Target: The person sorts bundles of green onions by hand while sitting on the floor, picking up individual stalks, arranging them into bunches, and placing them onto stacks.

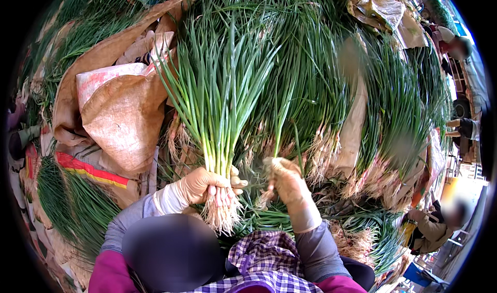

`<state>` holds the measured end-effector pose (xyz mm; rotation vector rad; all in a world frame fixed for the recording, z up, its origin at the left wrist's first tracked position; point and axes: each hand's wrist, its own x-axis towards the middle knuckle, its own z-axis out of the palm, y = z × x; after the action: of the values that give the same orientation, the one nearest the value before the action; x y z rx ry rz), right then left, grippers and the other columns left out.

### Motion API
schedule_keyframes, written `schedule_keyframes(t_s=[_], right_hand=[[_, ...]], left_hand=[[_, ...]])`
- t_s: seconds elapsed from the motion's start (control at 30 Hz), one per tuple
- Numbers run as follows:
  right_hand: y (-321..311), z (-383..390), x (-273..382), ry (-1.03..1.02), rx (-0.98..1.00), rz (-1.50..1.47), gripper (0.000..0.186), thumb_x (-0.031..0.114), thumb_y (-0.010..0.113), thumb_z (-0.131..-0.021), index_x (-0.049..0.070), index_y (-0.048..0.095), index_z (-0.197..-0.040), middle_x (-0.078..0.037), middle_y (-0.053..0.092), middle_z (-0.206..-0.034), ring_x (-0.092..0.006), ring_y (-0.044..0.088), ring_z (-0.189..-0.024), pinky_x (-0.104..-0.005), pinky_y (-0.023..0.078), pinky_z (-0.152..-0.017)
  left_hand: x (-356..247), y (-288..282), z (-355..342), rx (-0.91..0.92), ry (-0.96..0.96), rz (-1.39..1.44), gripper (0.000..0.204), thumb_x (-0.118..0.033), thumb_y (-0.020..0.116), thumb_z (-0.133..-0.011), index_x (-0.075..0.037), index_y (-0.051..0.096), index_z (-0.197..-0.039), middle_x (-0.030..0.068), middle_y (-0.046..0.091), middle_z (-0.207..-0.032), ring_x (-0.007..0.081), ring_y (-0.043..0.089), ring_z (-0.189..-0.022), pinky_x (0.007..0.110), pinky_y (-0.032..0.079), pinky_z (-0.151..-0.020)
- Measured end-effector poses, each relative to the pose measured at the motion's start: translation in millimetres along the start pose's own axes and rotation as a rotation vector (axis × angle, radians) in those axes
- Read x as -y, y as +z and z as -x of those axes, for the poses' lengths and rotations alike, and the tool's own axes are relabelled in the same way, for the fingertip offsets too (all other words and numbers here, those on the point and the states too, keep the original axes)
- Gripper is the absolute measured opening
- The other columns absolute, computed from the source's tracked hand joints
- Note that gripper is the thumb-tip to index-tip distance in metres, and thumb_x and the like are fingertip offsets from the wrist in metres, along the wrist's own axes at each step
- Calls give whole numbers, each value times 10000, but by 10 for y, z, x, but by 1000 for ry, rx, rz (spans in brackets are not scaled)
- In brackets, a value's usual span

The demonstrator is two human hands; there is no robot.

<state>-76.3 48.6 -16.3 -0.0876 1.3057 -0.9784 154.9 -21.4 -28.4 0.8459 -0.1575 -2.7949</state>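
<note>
A thick bunch of scallions (220,112) stands upright in my left hand (195,187). The gloved fingers close round its pale stems, and pinkish bulbs with stringy roots hang below them. To the right, my right hand (291,182), also gloved, pinches a thin scallion (278,138). Its leaves point up and away, and its roots show beside the fingers; whether it is one stalk or two I cannot tell. The hands are apart, with a narrow gap between them. Behind both lies a large heap of scallions (305,70), roots toward me.
Brown woven sacks (121,119) lie crumpled at the left, near more scallions (77,205). At the right, further scallions (388,138) lie in rows beside a strip of sacking (352,130). A root pile (357,241) sits by my right forearm. Another person (437,223) sits at the far right.
</note>
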Motion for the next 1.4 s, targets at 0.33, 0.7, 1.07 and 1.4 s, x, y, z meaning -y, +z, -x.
schedule_keyframes(t_s=[0.33, 0.7, 1.07, 1.4], right_hand=[[325, -200, -285, -106, 154, 2, 231, 146, 678, -816, -22, 612, -959, -61, 639, -825, -140, 582, -806, -263, 450, -749], [-28, -498, 37, -294, -254, 957, 158, 176, 590, -863, 22, 623, -879, -96, 631, -796, -174, 598, -684, -286, 509, -668], [359, -176, -33, -121, 390, 638, 387, 401, 535, -896, 43, 569, -1042, -97, 575, -990, -202, 537, -921, -356, 458, -829], [-171, -410, 181, -205, -338, 1061, 188, 172, 541, -864, 25, 651, -900, -126, 671, -803, -253, 655, -667, -375, 535, -713]], left_hand=[[113, 17, -107, -58, -2, -44, 333, 9, 540, -745, 43, 505, -1074, 260, 616, -947, 341, 653, -795, 431, 553, -741], [-14, 84, -27, 151, 25, 82, 330, -37, 594, -690, -68, 502, -1005, 66, 516, -890, 206, 558, -801, 423, 471, -829], [-45, 10, 52, 203, -24, 226, 363, -10, 553, -720, -36, 519, -1081, 98, 564, -919, 271, 594, -880, 579, 419, -916], [-118, -16, 82, 93, 61, 163, 421, -107, 613, -736, -61, 468, -1129, 88, 558, -932, 264, 595, -865, 514, 501, -778]])
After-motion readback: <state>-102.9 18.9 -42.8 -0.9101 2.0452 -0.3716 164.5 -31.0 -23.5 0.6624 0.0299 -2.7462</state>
